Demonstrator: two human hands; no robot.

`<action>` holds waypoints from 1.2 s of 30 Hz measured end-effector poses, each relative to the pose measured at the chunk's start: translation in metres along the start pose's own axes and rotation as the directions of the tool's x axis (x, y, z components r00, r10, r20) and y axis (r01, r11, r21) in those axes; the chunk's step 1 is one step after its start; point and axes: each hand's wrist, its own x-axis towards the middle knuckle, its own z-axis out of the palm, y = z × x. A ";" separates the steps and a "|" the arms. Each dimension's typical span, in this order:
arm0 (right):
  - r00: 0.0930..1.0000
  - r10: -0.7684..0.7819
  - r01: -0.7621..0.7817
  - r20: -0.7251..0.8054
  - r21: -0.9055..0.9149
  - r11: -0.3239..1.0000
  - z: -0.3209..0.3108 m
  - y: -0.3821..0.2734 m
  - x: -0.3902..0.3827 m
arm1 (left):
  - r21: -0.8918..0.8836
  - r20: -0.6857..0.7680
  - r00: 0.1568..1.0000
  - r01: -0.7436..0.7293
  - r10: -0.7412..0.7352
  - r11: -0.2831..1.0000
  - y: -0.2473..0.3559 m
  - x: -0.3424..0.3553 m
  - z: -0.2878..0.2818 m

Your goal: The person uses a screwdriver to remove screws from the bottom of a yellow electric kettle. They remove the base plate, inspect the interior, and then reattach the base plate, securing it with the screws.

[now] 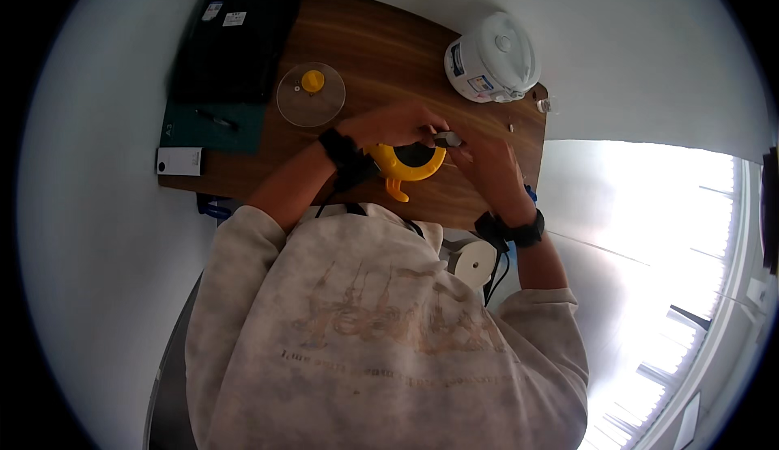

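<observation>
A small grey piece with a flat, blocky end (447, 139) sits between my two hands. My right hand (492, 167) is closed on it. My left hand (399, 125) has its fingers curled and pinched against the far side of the same piece. Its exact kind is too small to make out. Just below my hands a yellow pot with a dark inside (416, 174) stands on the table, its curved handle toward me; my hands hide part of its rim. Left of it lies a round clear lid (296, 110) with a yellow knob (313, 81).
A brown wooden table (381, 36) bears a black bag (235, 52), a green cutting mat (182, 129) with a black pen (217, 120), and a white box (180, 161). A white lidded bucket (495, 56) stands at the back right. A white roll (473, 263) is below the front edge.
</observation>
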 end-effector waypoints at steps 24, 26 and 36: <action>0.997 0.063 -0.066 -0.039 -0.059 0.996 0.000 0.007 0.004 | -0.111 0.134 0.986 0.110 -0.095 0.988 0.005 0.013 0.001; 0.994 0.108 -0.104 0.011 -0.177 0.979 0.000 0.006 0.011 | -0.188 0.101 0.986 0.147 -0.129 0.971 0.005 0.012 0.003; 0.969 0.242 -0.243 -0.041 -0.309 0.920 0.011 0.005 0.021 | -0.141 0.036 0.999 -0.008 0.013 0.990 0.006 0.015 0.009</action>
